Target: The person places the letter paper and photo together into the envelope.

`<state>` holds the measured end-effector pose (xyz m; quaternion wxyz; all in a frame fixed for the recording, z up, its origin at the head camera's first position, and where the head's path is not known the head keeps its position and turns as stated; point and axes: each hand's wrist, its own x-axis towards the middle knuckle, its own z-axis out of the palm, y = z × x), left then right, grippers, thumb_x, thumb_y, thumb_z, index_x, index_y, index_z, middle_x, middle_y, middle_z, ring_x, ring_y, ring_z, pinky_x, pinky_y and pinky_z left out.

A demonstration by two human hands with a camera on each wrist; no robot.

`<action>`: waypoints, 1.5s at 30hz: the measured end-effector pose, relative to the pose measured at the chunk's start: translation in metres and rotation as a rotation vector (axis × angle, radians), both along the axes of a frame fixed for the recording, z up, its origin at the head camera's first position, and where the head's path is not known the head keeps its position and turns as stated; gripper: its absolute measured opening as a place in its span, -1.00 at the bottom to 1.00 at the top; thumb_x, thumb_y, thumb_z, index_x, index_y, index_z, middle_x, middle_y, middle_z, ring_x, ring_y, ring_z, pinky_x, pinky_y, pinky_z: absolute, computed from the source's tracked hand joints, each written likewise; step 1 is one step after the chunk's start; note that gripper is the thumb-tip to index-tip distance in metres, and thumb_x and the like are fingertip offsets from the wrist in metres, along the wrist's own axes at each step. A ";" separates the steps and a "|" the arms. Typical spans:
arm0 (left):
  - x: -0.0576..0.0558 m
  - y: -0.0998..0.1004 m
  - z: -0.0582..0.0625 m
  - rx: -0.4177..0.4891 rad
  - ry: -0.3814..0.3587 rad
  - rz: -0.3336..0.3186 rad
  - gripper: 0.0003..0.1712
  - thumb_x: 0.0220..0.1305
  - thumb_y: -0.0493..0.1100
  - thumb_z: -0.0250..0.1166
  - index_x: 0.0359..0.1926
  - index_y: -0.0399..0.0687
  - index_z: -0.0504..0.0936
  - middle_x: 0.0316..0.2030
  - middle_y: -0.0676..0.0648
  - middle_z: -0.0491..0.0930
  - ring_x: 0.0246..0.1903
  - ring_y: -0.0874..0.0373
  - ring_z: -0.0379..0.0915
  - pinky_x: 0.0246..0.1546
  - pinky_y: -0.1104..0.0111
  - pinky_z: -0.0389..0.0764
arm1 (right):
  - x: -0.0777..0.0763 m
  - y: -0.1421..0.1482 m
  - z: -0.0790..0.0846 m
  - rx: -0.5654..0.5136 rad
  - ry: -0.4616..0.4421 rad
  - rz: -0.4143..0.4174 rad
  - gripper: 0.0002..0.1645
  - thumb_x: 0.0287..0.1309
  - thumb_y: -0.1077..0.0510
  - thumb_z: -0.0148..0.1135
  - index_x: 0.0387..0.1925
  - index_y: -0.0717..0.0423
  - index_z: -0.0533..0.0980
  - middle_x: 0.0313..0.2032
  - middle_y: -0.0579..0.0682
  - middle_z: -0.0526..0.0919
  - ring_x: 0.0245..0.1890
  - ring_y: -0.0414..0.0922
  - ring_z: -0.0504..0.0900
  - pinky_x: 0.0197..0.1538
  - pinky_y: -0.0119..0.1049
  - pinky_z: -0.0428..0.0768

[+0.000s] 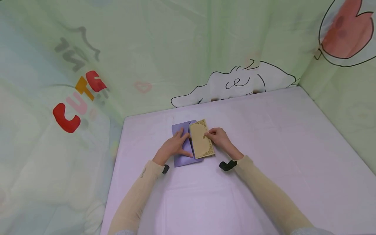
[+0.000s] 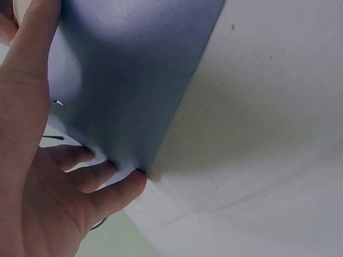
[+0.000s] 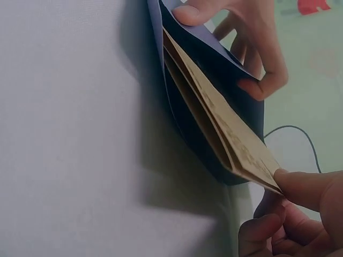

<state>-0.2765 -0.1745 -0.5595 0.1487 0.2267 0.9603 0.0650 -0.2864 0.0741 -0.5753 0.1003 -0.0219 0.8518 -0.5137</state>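
A purple envelope [image 1: 185, 160] lies on the table, its mouth facing right. A folded cream card [image 1: 199, 138] with ornate brown corner patterns sits partly in that mouth. My left hand [image 1: 174, 146] grips the envelope, thumb and fingers spread across it. In the left wrist view, bent fingertips [image 2: 134, 184] touch one edge of the envelope [image 2: 134, 64]. My right hand [image 1: 220, 137] pinches the card's right edge between thumb and fingers. From the right wrist, the card's layers [image 3: 222, 128] show between the envelope's parted sides; its inner end is hidden.
A pale cloth covers the table [image 1: 264, 147]. Printed curtains [image 1: 164, 58] stand along its back and both sides. Black camera mounts [image 1: 227, 165] sit at the wrists, and a thin dark cord [image 3: 308, 139] shows behind the hands.
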 end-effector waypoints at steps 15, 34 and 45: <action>-0.001 0.000 -0.001 -0.016 -0.005 0.008 0.16 -0.16 0.58 0.39 0.39 0.24 0.19 0.58 -0.31 -0.09 0.52 -0.23 0.03 0.16 -0.06 0.56 | -0.001 -0.026 0.002 0.011 0.017 0.052 -0.68 0.33 0.09 0.27 -0.18 0.34 0.62 -0.39 0.07 0.69 -0.46 -0.23 0.49 -0.37 -0.41 0.42; -0.001 -0.002 0.000 0.020 0.001 -0.001 0.10 -0.15 0.57 0.40 0.34 0.26 0.23 0.57 -0.34 -0.07 0.49 -0.32 0.07 0.08 -0.11 0.59 | -0.005 -0.056 0.000 0.151 0.094 0.190 -0.59 0.35 0.05 0.24 -0.58 0.21 0.59 -0.65 -0.15 0.45 -0.60 -0.25 0.37 -0.53 -0.45 0.28; 0.000 -0.003 0.004 0.033 -0.005 -0.007 0.10 -0.13 0.55 0.42 0.37 0.28 0.21 0.57 -0.34 -0.08 0.50 -0.31 0.03 0.07 -0.13 0.58 | -0.014 -0.066 -0.003 0.183 0.102 0.318 -0.67 0.32 0.16 0.15 -0.58 0.15 0.58 -0.63 -0.14 0.53 -0.61 -0.26 0.40 -0.52 -0.45 0.33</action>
